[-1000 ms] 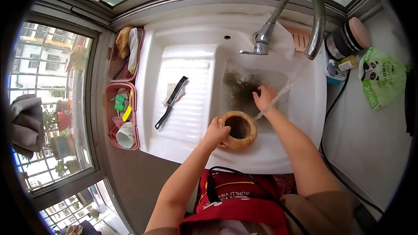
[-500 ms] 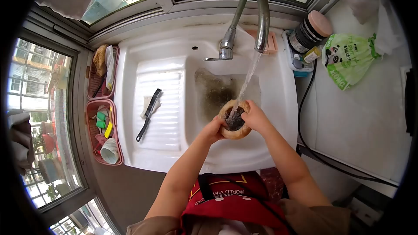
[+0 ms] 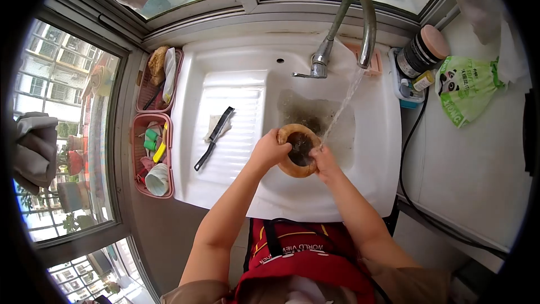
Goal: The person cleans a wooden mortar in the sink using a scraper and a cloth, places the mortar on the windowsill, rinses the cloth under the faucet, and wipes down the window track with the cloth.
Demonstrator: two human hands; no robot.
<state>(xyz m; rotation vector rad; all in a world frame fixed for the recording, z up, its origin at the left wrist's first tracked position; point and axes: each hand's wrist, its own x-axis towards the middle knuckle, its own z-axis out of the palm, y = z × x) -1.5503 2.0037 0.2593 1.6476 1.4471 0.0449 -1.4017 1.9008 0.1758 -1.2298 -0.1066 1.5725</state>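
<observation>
A round tan pot [image 3: 297, 171] with a wide dark opening is held over the front of the sink basin [image 3: 343, 160]. My left hand [image 3: 270, 149] grips its left rim, thumb over the edge. On the right rim, my right hand [image 3: 325, 163] is closed round the pot. Water runs from the curved faucet [image 3: 368, 28] and comes down by my right hand and the pot's right edge. Dark liquid shows inside the pot, and murky dark residue lies in the water behind it. A black-handled brush [image 3: 214, 138] rests over a pale cloth piece on the ribbed drainboard [image 3: 239, 98].
Two pink baskets [image 3: 136, 157] with sponges, a cup and other items stand left of the sink. At the right are a black jar [image 3: 415, 56] with a pink lid, small bottles, a green plastic bag [image 3: 469, 87] and a black cable [image 3: 404, 152].
My right hand came from the basin to the pot's right rim and took hold of it. The pot was under the stream half a second ago; now the water falls at its right edge.
</observation>
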